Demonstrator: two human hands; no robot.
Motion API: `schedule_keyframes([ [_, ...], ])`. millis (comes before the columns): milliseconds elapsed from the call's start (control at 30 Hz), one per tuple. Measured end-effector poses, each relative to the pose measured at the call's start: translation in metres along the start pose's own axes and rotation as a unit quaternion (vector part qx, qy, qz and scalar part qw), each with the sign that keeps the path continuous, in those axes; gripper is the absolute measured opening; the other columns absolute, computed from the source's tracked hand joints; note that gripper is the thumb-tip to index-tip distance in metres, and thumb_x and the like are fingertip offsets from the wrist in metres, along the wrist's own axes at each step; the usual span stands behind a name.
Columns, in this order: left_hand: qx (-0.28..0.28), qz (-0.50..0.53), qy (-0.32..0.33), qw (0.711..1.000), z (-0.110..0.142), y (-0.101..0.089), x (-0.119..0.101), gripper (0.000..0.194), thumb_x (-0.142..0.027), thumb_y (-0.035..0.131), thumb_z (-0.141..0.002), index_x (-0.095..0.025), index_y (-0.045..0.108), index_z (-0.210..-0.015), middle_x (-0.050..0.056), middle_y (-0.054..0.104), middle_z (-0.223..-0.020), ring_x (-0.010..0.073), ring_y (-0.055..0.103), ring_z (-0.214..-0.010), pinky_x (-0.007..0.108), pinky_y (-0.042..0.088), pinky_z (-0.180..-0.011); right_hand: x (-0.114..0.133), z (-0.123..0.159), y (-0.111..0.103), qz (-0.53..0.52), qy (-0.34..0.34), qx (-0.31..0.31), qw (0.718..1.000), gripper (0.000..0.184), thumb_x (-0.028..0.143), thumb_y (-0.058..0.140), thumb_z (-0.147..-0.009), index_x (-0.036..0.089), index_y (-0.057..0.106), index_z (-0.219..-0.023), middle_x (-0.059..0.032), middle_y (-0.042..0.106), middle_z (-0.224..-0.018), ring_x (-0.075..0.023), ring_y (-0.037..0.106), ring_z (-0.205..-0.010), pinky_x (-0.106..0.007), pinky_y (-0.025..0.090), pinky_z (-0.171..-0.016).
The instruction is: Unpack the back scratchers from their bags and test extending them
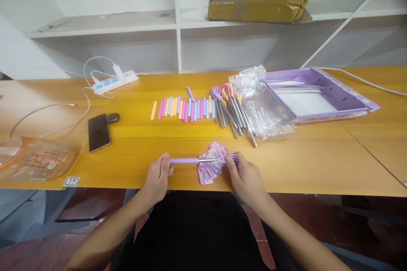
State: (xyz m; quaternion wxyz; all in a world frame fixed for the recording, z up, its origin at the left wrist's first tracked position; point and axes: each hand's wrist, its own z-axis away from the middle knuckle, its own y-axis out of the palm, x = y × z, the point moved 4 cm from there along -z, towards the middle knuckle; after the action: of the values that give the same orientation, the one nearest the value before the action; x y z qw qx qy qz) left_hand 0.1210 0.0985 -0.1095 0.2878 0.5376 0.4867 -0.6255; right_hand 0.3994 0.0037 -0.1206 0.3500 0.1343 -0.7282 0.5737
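Note:
Between my two hands a purple back scratcher [184, 161] lies level, with a purple sleeve, a bare metal rod and a clawed head. My left hand [159, 174] is closed round the sleeve's left end. The clawed head is pinched in my right hand [246, 176], whose fingers partly hide it. Beneath the rod a fanned pile of printed pink and purple cards [210, 171] rests on the table. Farther back lies a row of pastel handle sleeves [187, 109]. To their right are several back scratchers [233, 110] with metal rods and coloured claws.
A clear plastic bag [263, 110] lies beside a purple box [346, 112] at the right. Leftward are a phone [99, 132], a dark earbud-like case [112, 117], a power strip [116, 82] with cables, and an orange pouch [38, 159]. A taped parcel [257, 4] sits on the shelf.

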Motion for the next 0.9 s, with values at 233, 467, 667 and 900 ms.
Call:
schedule_keyframes([
  [233,0.008,-0.003,0.002,1.000,0.000,0.000,0.000,0.056,-0.065,0.032,-0.117,-0.026,0.038,-0.078,-0.004,0.036,-0.065,0.0153,0.032,-0.058,0.032,0.029,-0.059,0.000,0.000,0.001,-0.002,0.006,0.001,1.000,0.059,0.078,0.028,-0.110,0.028,0.047,-0.085,-0.0078,0.069,-0.069,-0.0280,0.066,-0.061,-0.034,0.038,-0.060],
  [467,0.031,0.050,0.004,0.998,0.000,-0.005,-0.001,0.057,-0.066,0.037,-0.116,-0.025,0.038,-0.076,-0.005,0.034,-0.066,0.0145,0.029,-0.059,0.032,0.027,-0.059,0.003,-0.004,-0.004,-0.128,-0.008,0.033,0.991,0.057,0.074,0.042,-0.110,0.025,0.055,-0.084,-0.0047,0.069,-0.076,-0.0227,0.064,-0.069,-0.032,0.045,-0.065],
  [667,0.078,0.167,0.028,0.983,0.004,-0.011,0.001,0.058,-0.071,0.052,-0.109,-0.024,0.044,-0.076,-0.006,0.033,-0.063,0.0117,0.023,-0.055,0.030,0.022,-0.055,0.007,-0.001,-0.002,-0.262,-0.013,0.035,0.964,0.060,0.076,0.052,-0.106,0.022,0.057,-0.080,-0.0004,0.056,-0.072,-0.0170,0.051,-0.067,-0.028,0.043,-0.064],
  [900,0.147,0.209,0.025,0.967,0.008,-0.008,0.011,0.066,-0.070,0.062,-0.104,-0.022,0.040,-0.065,-0.007,0.029,-0.059,0.0099,0.024,-0.054,0.031,0.019,-0.056,0.028,0.015,-0.001,-0.286,-0.077,0.134,0.946,0.054,0.066,0.057,-0.109,0.021,0.058,-0.080,-0.0002,0.054,-0.073,-0.0147,0.047,-0.066,-0.027,0.040,-0.062],
])
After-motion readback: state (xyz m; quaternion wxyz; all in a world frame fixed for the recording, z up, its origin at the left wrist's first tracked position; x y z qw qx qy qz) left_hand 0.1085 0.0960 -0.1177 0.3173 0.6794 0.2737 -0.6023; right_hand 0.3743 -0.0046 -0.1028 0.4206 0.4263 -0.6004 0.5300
